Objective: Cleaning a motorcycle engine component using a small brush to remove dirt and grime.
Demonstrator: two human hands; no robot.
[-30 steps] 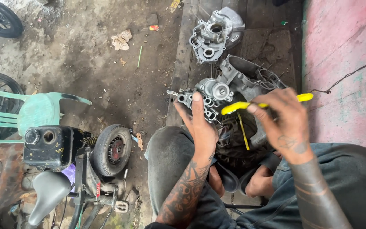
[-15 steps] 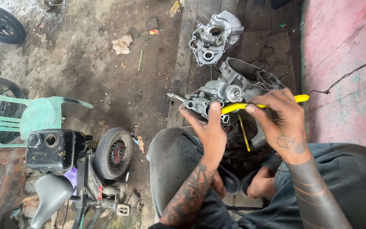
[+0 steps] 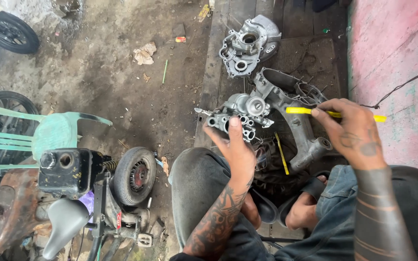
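Grey cast-metal engine part held up over the knees, yellow tool at its side.

The left hand [image 3: 235,147] closes around the grey cast-metal engine part [image 3: 240,116]; the right hand [image 3: 354,133] pinches a thin yellow plastic-handled tool [image 3: 301,110]. Held one-handed, the part could tip and fall against the larger grey aluminium engine casing [image 3: 291,104] beyond. Farther off lies a separate grey casing half [image 3: 247,46].

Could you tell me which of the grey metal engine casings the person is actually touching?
The middle casing, under the left hand; the far casing and large one lie untouched.
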